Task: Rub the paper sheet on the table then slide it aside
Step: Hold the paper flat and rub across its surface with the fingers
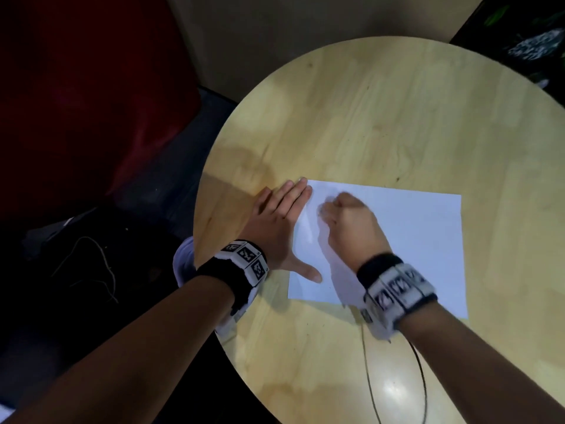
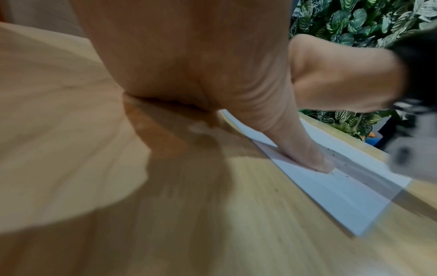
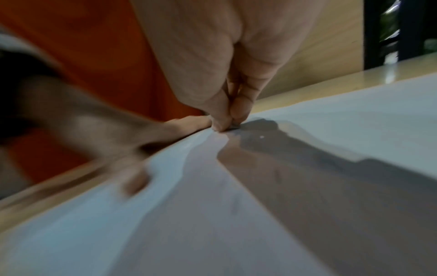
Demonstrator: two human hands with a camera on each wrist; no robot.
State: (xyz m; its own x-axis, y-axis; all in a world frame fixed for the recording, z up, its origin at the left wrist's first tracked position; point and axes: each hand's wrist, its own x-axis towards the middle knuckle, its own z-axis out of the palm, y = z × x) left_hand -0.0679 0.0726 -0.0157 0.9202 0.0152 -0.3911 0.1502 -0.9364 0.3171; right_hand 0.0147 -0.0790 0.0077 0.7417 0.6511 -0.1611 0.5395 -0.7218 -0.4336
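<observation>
A white paper sheet [image 1: 412, 240] lies flat on the round wooden table [image 1: 397, 117]. My left hand [image 1: 275, 221] lies flat, fingers straight, over the sheet's left edge, and its thumb [image 2: 295, 145] presses on the paper [image 2: 343, 196]. My right hand [image 1: 348, 221] is on the sheet's upper left part with its fingers curled. In the right wrist view its thumb and fingertips [image 3: 222, 121] are bunched together and touch the paper [image 3: 236, 224]. Whether they hold something small is unclear. The two hands are close together.
The table's left rim [image 1: 201, 209] runs just under my left wrist, with dark floor and a red object [image 1: 91, 102] beyond. A thin cable [image 1: 419, 362] trails from my right wrist over the near part of the table. Leafy plants [image 2: 354, 18] stand behind the table.
</observation>
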